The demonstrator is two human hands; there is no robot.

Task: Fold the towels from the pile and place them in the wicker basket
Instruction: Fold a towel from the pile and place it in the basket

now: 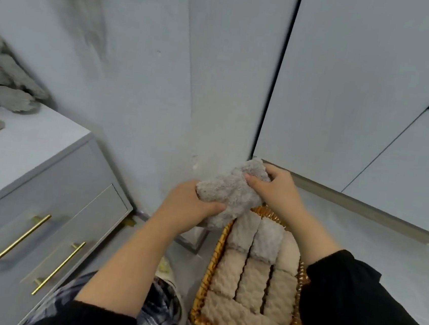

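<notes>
A folded grey fluffy towel [231,190] is held in the air above the far end of the wicker basket [213,262]. My left hand [190,207] grips its lower left end from below. My right hand [276,190] pinches its upper right end. The basket sits on the floor and holds several folded grey and beige towels [251,277] packed in rows. A pile of unfolded grey towels [1,87] lies on top of the dresser at the far left.
A grey dresser [33,191] with gold bar handles stands at the left. White cupboard doors [361,93] and a wall rise behind the basket. My plaid trouser leg [158,312] is beside the basket's left rim.
</notes>
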